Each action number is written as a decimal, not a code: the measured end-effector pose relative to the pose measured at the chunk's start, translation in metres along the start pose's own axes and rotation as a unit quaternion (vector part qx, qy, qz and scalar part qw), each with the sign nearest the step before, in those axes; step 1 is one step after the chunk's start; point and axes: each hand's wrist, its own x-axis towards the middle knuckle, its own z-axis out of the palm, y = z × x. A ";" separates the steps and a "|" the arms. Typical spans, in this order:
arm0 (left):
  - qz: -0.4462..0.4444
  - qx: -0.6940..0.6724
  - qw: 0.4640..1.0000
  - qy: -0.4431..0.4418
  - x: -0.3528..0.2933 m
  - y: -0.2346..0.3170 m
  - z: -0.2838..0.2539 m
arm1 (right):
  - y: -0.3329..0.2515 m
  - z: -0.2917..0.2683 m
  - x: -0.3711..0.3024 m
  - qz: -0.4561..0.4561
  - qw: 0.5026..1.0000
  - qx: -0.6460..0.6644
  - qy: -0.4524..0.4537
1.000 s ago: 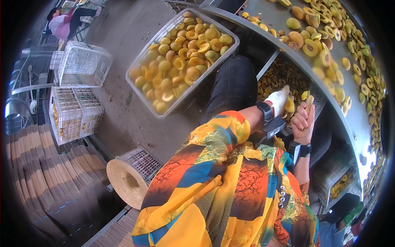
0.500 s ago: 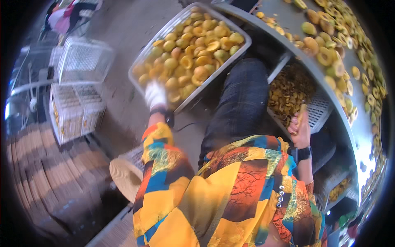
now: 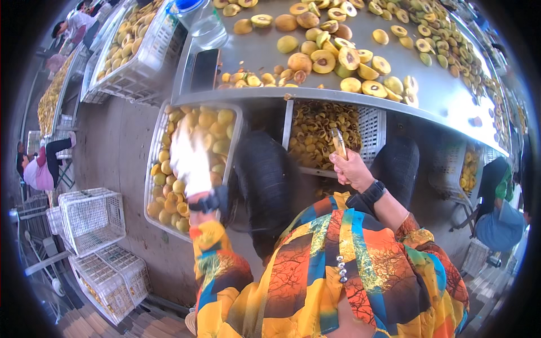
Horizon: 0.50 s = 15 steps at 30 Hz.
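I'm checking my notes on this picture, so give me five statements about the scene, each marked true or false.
1. The left hand wears a white glove. True.
2. The right hand is empty. False: the right hand grips a slim tool.
3. A clear container with a blue lid stands on the metal table. True.
4. The bin by the left hand holds only cardboard. False: the bin holds yellowish fruit.
5. Fruit pieces lie in the white crate below the table's edge. True.
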 end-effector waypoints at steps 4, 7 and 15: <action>0.198 -0.142 0.969 -0.047 0.072 0.127 0.056 | -0.011 0.004 -0.009 -0.043 0.997 -0.044 0.049; 0.309 -0.040 0.947 -0.078 0.097 0.205 0.102 | -0.015 -0.002 -0.019 -0.067 0.996 -0.022 0.045; 0.191 0.103 0.965 -0.145 0.091 0.276 0.178 | -0.019 -0.037 -0.026 -0.196 0.969 -0.106 0.103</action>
